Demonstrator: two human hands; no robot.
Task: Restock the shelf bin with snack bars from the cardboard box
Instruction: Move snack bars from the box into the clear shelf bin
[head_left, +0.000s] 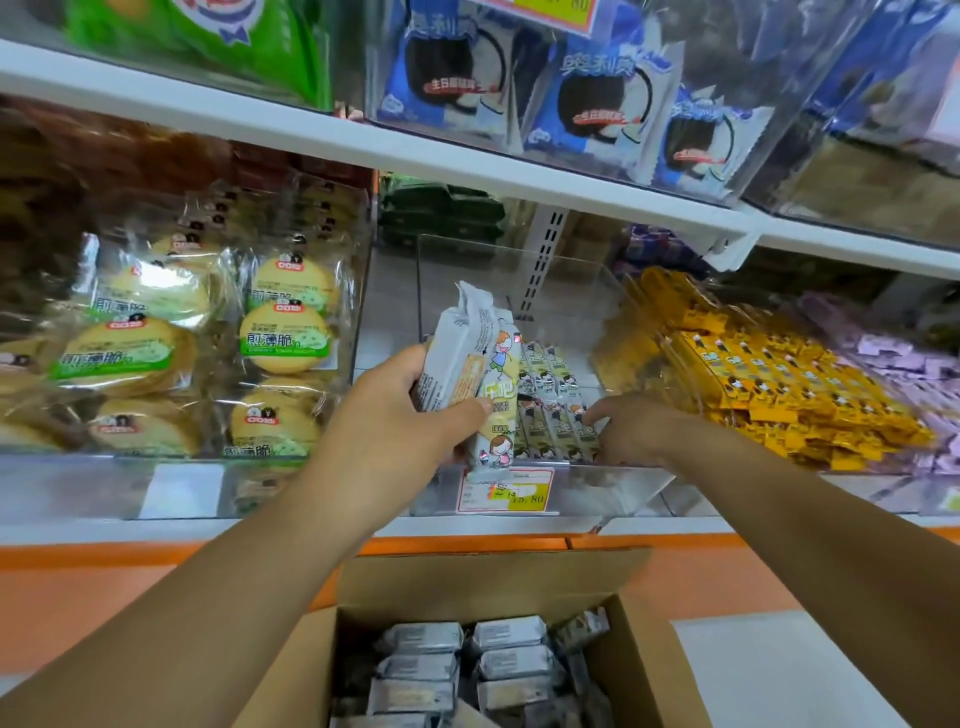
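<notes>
My left hand (387, 415) grips a bunch of pale snack bars (467, 358) with cartoon children on the wrappers, held upright over the front of the clear shelf bin (524, 270). Inside the bin, several of the same bars (550, 400) lie in rows on the right side. My right hand (631, 428) reaches into the bin with its fingertips touching those rows; whether it pinches one is not visible. Below, the open cardboard box (498, 577) holds several more wrapped bars (462, 660).
Round biscuit packs (208, 343) fill the bin to the left, yellow bars (769, 374) the bin to the right, purple packs (904, 358) beyond. A price label (506, 491) hangs on the bin front. An upper shelf (415, 150) carries blue cookie packs (597, 104).
</notes>
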